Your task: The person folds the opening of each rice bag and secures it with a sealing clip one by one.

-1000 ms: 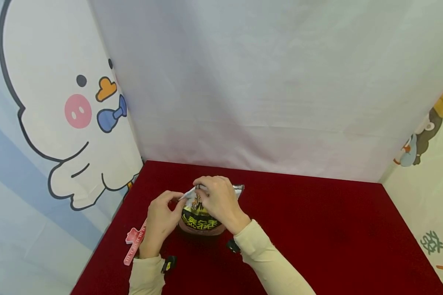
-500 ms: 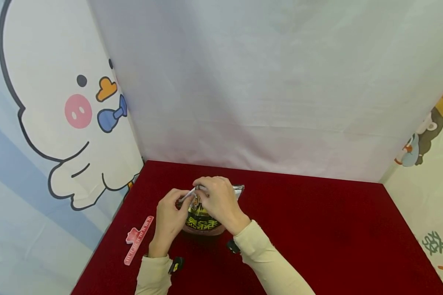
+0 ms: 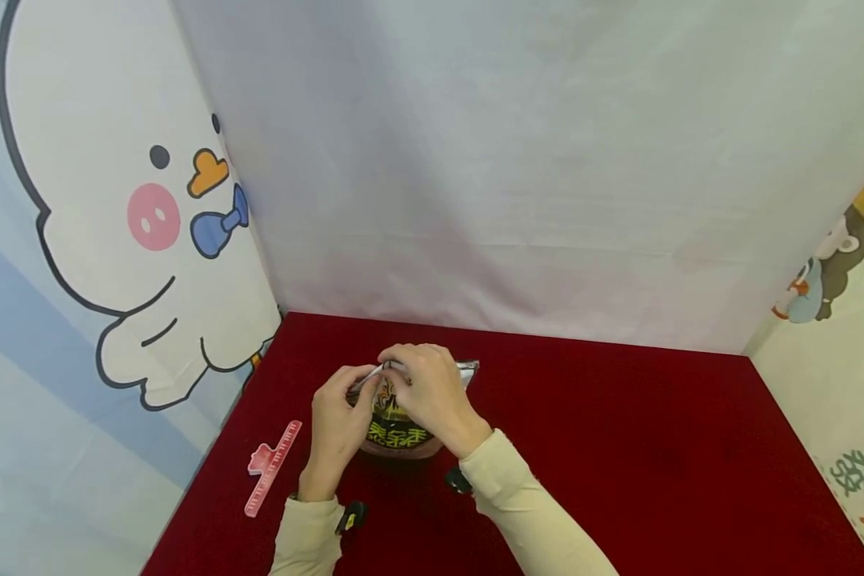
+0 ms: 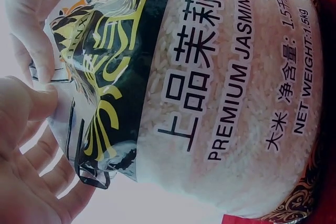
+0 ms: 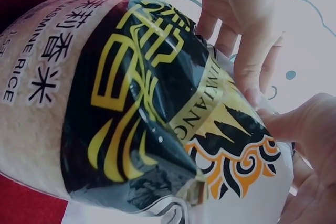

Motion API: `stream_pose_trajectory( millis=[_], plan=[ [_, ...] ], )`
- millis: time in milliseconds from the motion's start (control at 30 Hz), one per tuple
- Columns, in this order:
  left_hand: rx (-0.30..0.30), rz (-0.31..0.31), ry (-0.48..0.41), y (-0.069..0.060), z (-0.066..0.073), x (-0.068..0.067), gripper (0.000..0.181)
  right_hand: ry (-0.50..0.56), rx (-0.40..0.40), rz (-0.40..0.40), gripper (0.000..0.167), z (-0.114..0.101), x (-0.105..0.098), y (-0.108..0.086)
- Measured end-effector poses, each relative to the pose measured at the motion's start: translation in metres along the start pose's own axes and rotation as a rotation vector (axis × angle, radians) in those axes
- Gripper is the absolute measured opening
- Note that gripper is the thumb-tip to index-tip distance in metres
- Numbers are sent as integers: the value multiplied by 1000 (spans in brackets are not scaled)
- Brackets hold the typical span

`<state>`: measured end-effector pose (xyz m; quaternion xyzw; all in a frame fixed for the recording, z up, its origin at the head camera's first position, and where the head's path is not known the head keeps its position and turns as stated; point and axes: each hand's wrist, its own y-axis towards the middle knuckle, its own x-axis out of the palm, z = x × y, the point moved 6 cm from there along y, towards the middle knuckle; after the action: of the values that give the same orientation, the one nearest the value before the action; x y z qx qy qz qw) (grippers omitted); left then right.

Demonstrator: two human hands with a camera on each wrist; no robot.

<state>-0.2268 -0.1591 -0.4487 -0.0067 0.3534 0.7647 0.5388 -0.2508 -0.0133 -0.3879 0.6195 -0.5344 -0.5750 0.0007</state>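
A clear bag of jasmine rice [image 3: 398,438] with a black and yellow printed band stands upright on the red table. Its silvery top edge is folded over. My left hand [image 3: 335,420] pinches this edge at its left part, thumb on the near side. Close beside it, my right hand [image 3: 434,394] pinches the edge nearer its middle. In the left wrist view the rice bag [image 4: 231,103] fills most of the picture, and the left hand [image 4: 26,161] has its thumb against the fold. The right wrist view shows the right hand [image 5: 315,150] at the bag's top.
A pink sealing clip [image 3: 272,470] with a ruler-like long bar lies on the red tablecloth [image 3: 619,448], left of the left hand. Behind the table hangs a pale curtain [image 3: 518,176]. Printed cartoon cloths [image 3: 101,200] stand along the sides.
My left hand has moved right along the bag's top edge, closer to the right hand, uncovering the whole pink clip. The right hand has stayed nearly still.
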Motion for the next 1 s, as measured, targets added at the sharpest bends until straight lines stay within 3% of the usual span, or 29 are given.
stream_pose_trajectory(
  millis=[467,1000],
  plan=[
    [43,46,63,1,4,-1,9,17,-6,-13,14,3,1,-1],
    [-5,-27,129,1,-3,-4,10,22,-13,-13,14,3,1,-1]
  ],
)
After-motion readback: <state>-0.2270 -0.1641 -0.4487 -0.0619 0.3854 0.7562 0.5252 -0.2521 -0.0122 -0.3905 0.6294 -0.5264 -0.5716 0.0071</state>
